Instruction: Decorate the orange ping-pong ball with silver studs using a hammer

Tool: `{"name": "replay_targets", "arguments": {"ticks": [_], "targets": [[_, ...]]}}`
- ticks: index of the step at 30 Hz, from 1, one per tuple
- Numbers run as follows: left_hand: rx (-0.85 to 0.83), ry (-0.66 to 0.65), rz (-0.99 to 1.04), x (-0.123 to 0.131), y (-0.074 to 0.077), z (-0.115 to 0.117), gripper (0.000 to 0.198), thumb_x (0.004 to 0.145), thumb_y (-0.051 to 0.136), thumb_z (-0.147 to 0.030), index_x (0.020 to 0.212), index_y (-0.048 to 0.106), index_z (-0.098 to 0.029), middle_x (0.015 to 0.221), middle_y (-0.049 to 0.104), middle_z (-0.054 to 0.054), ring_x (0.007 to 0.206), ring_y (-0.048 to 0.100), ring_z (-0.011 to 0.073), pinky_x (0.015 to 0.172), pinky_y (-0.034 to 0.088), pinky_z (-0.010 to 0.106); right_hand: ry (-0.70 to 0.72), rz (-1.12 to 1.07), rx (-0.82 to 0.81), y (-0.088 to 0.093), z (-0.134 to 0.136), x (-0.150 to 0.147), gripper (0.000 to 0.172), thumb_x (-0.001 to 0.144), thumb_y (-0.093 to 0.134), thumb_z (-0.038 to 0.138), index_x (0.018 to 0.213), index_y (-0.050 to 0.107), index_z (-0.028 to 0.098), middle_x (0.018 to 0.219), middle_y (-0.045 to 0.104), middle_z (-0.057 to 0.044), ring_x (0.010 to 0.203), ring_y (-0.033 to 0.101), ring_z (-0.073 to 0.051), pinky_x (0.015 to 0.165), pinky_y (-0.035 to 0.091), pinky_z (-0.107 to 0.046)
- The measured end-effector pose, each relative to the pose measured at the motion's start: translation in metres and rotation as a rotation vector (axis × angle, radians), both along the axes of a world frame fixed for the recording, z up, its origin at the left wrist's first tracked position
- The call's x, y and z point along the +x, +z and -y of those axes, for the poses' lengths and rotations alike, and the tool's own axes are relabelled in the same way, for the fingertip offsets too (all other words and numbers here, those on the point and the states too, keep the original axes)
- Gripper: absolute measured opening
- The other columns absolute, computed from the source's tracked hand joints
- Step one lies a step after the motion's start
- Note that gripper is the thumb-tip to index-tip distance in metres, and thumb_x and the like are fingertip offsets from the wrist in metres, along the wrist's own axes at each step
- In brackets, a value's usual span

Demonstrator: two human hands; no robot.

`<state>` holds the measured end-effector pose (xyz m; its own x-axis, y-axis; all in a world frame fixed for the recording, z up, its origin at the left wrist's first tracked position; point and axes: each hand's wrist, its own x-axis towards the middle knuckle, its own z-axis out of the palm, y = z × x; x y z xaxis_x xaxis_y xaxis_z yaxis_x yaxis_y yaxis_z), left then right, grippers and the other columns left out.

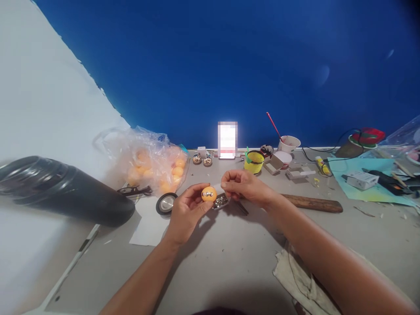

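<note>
An orange ping-pong ball (209, 199) with a short row of shiny metal studs across its front rests in the grip of my left hand (187, 214), between thumb and fingers. Just to its right, my right hand (241, 186) is closed in a pinch, apart from the ball. Whatever its fingertips hold, if anything, is too small to make out. Below and between both hands, a small open box (216, 208) of shiny metal pieces, like thumbtacks, lies on the table. Two studded balls (207, 161) sit farther back near the wall.
A plastic bag of orange balls (177, 168) lies back left, near a roll of black tape (160, 204). A lit phone (227, 140) stands against the wall. To the right are a yellow tub (253, 162), a wooden stick (315, 203) and a cloth (300, 280).
</note>
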<state>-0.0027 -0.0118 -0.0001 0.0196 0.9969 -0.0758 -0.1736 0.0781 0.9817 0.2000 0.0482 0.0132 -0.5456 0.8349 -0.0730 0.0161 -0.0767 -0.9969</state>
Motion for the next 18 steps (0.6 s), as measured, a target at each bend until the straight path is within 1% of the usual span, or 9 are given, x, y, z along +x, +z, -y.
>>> {"name": "replay_targets", "arguments": {"ticks": [2, 5, 6, 8, 10, 12, 13, 16, 18], "targets": [[-0.012, -0.021, 0.050, 0.000, 0.001, 0.000, 0.041, 0.069, 0.085, -0.029, 0.106, 0.071, -0.018, 0.095, 0.076, 0.004, 0.080, 0.068, 0.0150, 0.075, 0.056, 0.028, 0.005, 0.281, 0.147, 0.005, -0.003, 0.007, 0.022, 0.083, 0.065, 0.040, 0.082, 0.062, 0.018, 0.069, 0.064, 0.000, 0.056, 0.052, -0.011, 0.052, 0.036, -0.023], [-0.053, -0.043, 0.096, -0.001, 0.002, -0.001, 0.029, 0.072, 0.079, -0.028, 0.098, 0.072, -0.017, 0.096, 0.076, 0.006, 0.072, 0.065, 0.0130, 0.068, 0.052, 0.025, 0.058, 0.867, 0.429, 0.016, -0.004, 0.021, 0.015, 0.079, 0.066, 0.034, 0.079, 0.064, 0.019, 0.078, 0.069, -0.004, 0.068, 0.059, -0.016, 0.056, 0.035, -0.026], [-0.071, -0.044, 0.113, -0.001, 0.002, -0.001, 0.026, 0.072, 0.077, -0.027, 0.095, 0.072, -0.017, 0.095, 0.076, 0.006, 0.071, 0.064, 0.0127, 0.066, 0.051, 0.024, 0.076, 1.042, 0.488, 0.018, -0.004, 0.025, 0.016, 0.077, 0.069, 0.034, 0.080, 0.065, 0.020, 0.081, 0.071, -0.005, 0.071, 0.061, -0.019, 0.057, 0.034, -0.027], [-0.112, -0.046, 0.157, -0.002, 0.002, -0.003, 0.021, 0.070, 0.073, -0.023, 0.090, 0.071, -0.016, 0.091, 0.076, 0.007, 0.067, 0.062, 0.0123, 0.063, 0.048, 0.023, 0.111, 1.295, 0.524, 0.020, -0.004, 0.031, 0.025, 0.072, 0.075, 0.038, 0.086, 0.066, 0.020, 0.084, 0.072, -0.007, 0.075, 0.065, -0.024, 0.056, 0.033, -0.028], [-0.154, -0.052, 0.207, -0.004, 0.001, -0.005, 0.020, 0.068, 0.070, -0.022, 0.087, 0.071, -0.016, 0.089, 0.075, 0.008, 0.065, 0.061, 0.0125, 0.061, 0.047, 0.023, 0.144, 1.421, 0.534, 0.017, -0.005, 0.033, 0.036, 0.068, 0.080, 0.041, 0.093, 0.067, 0.019, 0.089, 0.073, -0.010, 0.080, 0.067, -0.029, 0.057, 0.034, -0.029], [-0.181, -0.057, 0.251, -0.005, 0.000, -0.006, 0.021, 0.069, 0.070, -0.023, 0.088, 0.071, -0.015, 0.090, 0.074, 0.009, 0.065, 0.060, 0.0129, 0.060, 0.046, 0.024, 0.140, 1.479, 0.561, 0.012, -0.007, 0.032, 0.044, 0.066, 0.082, 0.039, 0.101, 0.067, 0.018, 0.097, 0.074, -0.012, 0.086, 0.069, -0.031, 0.058, 0.036, -0.030], [-0.184, -0.061, 0.269, -0.005, 0.000, -0.006, 0.022, 0.070, 0.070, -0.024, 0.090, 0.072, -0.015, 0.092, 0.074, 0.009, 0.066, 0.060, 0.0130, 0.061, 0.047, 0.024, 0.136, 1.494, 0.563, 0.008, -0.009, 0.032, 0.046, 0.066, 0.082, 0.037, 0.104, 0.067, 0.017, 0.099, 0.074, -0.013, 0.087, 0.069, -0.031, 0.059, 0.037, -0.030], [-0.163, -0.078, 0.273, -0.005, -0.001, -0.006, 0.031, 0.070, 0.076, -0.026, 0.099, 0.073, -0.016, 0.100, 0.070, 0.007, 0.069, 0.060, 0.0120, 0.062, 0.048, 0.024, 0.179, 1.478, 0.497, -0.001, -0.014, 0.032, 0.040, 0.068, 0.079, 0.037, 0.101, 0.068, 0.018, 0.096, 0.074, -0.012, 0.085, 0.069, -0.029, 0.059, 0.036, -0.029], [-0.147, -0.069, 0.207, -0.004, -0.003, -0.005, 0.038, 0.066, 0.081, -0.023, 0.103, 0.073, -0.017, 0.098, 0.068, 0.004, 0.069, 0.058, 0.0102, 0.062, 0.047, 0.022, 0.226, 1.445, 0.466, -0.003, -0.017, 0.035, 0.032, 0.071, 0.075, 0.038, 0.096, 0.068, 0.019, 0.091, 0.074, -0.011, 0.081, 0.069, -0.028, 0.058, 0.035, -0.028]]}}
